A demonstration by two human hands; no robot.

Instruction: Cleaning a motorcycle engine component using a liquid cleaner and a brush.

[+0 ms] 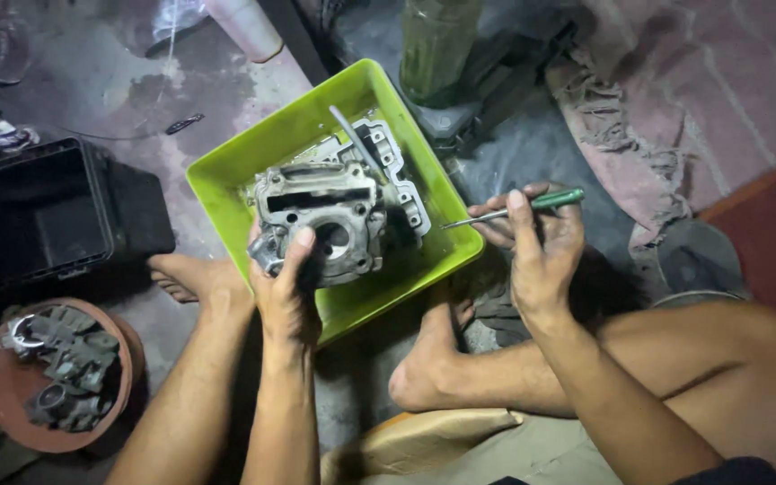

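Note:
My left hand (285, 287) grips a grey metal engine cylinder head (321, 220) by its near left corner and holds it over a lime-green plastic tray (253, 157). A second grey metal part (397, 171) lies in the tray behind it, with a thin rod leaning across. My right hand (536, 242) is to the right of the tray and holds a green-handled screwdriver (518, 208). Its thin shaft points left toward the tray's right rim.
A black plastic box (47, 216) stands at the left. A round reddish bowl (60, 377) with grey metal parts sits at the lower left. My bare feet (428, 359) rest on the dirty floor beside the tray. A reddish cloth (675, 99) lies at upper right, a green bottle (437, 45) behind the tray.

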